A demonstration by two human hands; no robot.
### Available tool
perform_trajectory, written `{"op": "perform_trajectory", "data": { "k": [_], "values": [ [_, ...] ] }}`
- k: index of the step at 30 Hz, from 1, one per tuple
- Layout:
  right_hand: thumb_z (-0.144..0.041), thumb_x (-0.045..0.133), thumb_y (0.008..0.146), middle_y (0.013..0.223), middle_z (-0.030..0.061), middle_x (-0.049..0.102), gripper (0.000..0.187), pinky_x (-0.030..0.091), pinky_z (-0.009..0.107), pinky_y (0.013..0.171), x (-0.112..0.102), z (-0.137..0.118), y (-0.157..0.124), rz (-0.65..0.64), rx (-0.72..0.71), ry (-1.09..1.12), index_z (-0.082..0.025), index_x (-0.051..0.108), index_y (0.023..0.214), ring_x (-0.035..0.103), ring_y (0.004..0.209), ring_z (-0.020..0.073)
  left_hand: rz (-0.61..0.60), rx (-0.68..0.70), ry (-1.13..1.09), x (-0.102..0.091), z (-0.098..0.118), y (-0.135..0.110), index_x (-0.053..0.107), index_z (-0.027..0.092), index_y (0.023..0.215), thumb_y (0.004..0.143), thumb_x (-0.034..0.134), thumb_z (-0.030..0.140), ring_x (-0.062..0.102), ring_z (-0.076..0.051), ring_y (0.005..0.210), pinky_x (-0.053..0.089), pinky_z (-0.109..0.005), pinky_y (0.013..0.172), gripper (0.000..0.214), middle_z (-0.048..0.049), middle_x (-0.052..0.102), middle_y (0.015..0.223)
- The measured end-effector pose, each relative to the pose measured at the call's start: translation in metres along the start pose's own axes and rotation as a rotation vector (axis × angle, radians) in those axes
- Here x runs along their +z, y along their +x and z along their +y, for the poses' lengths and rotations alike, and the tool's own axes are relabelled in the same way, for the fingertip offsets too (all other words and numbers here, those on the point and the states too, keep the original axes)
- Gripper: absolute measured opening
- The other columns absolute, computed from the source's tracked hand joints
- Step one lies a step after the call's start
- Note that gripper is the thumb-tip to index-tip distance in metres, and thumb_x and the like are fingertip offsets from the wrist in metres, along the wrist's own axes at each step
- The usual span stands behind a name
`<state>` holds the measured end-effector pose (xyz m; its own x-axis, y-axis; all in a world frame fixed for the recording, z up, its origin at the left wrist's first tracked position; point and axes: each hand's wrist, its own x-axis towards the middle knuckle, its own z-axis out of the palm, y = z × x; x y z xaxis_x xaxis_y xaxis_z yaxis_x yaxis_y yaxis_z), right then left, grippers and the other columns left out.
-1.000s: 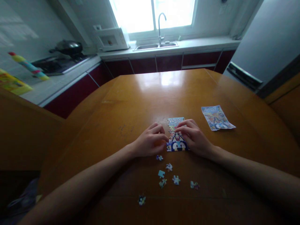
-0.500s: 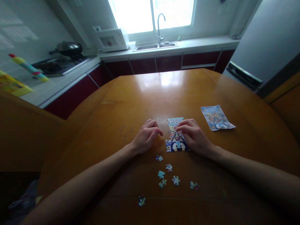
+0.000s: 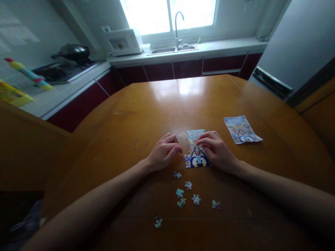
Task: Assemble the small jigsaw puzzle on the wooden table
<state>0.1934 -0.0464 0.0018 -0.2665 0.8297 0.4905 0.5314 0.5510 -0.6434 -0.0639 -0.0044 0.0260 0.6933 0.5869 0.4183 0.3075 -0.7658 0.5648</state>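
Observation:
A partly assembled jigsaw puzzle (image 3: 194,150) with a blue cartoon face lies on the wooden table (image 3: 146,115). My right hand (image 3: 217,152) rests on the puzzle's right edge, fingers stretched over it. My left hand (image 3: 163,154) sits on the table just left of the puzzle, a small gap away. Its fingers are curled together and nothing shows in them. Several loose puzzle pieces (image 3: 187,185) are scattered on the table in front of the puzzle, nearer to me.
A printed reference picture (image 3: 242,129) lies to the right of the puzzle. Beyond the table are a counter with a sink and tap (image 3: 178,31), a microwave (image 3: 121,42), a pan on a stove (image 3: 72,52), and a fridge (image 3: 293,52) at right.
My left hand has drawn back to the left, off the puzzle's edge, and curled. My right hand has stayed on the puzzle.

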Motion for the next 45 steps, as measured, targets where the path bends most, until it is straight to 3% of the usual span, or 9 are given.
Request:
{"op": "perform_trajectory", "data": {
  "k": [15, 22, 27, 30, 35, 40, 45],
  "values": [
    [-0.008, 0.056, 0.088, 0.104, 0.0069, 0.066, 0.025, 0.046, 0.047, 0.094, 0.0, 0.001, 0.0, -0.001, 0.007, 0.007, -0.025, 0.073, 0.098, 0.056, 0.106, 0.0253, -0.125, 0.053, 0.043, -0.002, 0.004, 0.001, 0.071, 0.018, 0.08, 0.099, 0.053, 0.033, 0.049, -0.018, 0.083, 0.044, -0.034, 0.078, 0.03, -0.0049, 0.054, 0.081],
    [-0.009, 0.055, 0.087, 0.104, 0.0068, 0.066, 0.027, 0.046, 0.049, 0.094, -0.001, 0.0, 0.001, -0.003, 0.024, 0.018, -0.026, 0.073, 0.098, 0.056, 0.106, 0.0262, -0.394, 0.203, -0.034, -0.009, 0.022, 0.003, 0.075, 0.027, 0.101, 0.093, 0.064, 0.03, 0.051, -0.02, 0.087, 0.047, -0.035, 0.081, 0.014, -0.0063, 0.06, 0.088],
    [-0.008, 0.055, 0.087, 0.104, 0.0067, 0.066, 0.027, 0.047, 0.047, 0.093, 0.0, 0.001, 0.001, -0.003, 0.022, 0.02, -0.026, 0.072, 0.098, 0.056, 0.106, 0.0255, -0.565, 0.254, -0.034, -0.01, 0.04, 0.004, 0.075, 0.038, 0.109, 0.091, 0.064, 0.013, 0.049, -0.019, 0.085, 0.046, -0.031, 0.08, 0.033, -0.0041, 0.06, 0.089],
    [-0.008, 0.056, 0.087, 0.104, 0.0066, 0.066, 0.026, 0.047, 0.047, 0.094, 0.0, 0.002, 0.0, -0.001, 0.02, 0.02, -0.025, 0.072, 0.098, 0.056, 0.106, 0.0251, -0.576, 0.262, -0.013, -0.008, 0.042, 0.004, 0.076, 0.037, 0.107, 0.091, 0.063, 0.01, 0.049, -0.019, 0.087, 0.046, -0.03, 0.08, 0.034, -0.0041, 0.06, 0.089],
    [-0.007, 0.056, 0.087, 0.103, 0.0064, 0.066, 0.026, 0.047, 0.047, 0.093, 0.0, 0.0, 0.001, 0.0, 0.02, 0.022, -0.025, 0.072, 0.097, 0.056, 0.105, 0.0249, -0.575, 0.235, 0.042, -0.008, 0.04, 0.003, 0.077, 0.03, 0.096, 0.094, 0.065, 0.022, 0.048, -0.021, 0.091, 0.046, -0.032, 0.081, 0.015, -0.0061, 0.061, 0.098],
    [-0.007, 0.055, 0.087, 0.103, 0.0064, 0.066, 0.026, 0.046, 0.047, 0.094, -0.001, 0.0, 0.001, -0.004, 0.023, 0.025, -0.026, 0.072, 0.097, 0.056, 0.105, 0.0253, -0.553, 0.249, 0.038, -0.008, 0.038, 0.002, 0.074, 0.028, 0.098, 0.09, 0.071, 0.028, 0.05, -0.022, 0.096, 0.047, -0.033, 0.084, 0.009, -0.0067, 0.063, 0.108],
    [-0.009, 0.056, 0.087, 0.104, 0.0068, 0.066, 0.026, 0.046, 0.048, 0.094, 0.0, 0.001, 0.001, 0.003, 0.02, 0.025, -0.026, 0.072, 0.098, 0.056, 0.106, 0.0258, -0.439, 0.209, 0.022, -0.004, 0.026, 0.0, 0.073, 0.024, 0.092, 0.085, 0.073, 0.029, 0.051, -0.021, 0.092, 0.048, -0.032, 0.082, 0.008, -0.0057, 0.061, 0.095]
  ]
}}
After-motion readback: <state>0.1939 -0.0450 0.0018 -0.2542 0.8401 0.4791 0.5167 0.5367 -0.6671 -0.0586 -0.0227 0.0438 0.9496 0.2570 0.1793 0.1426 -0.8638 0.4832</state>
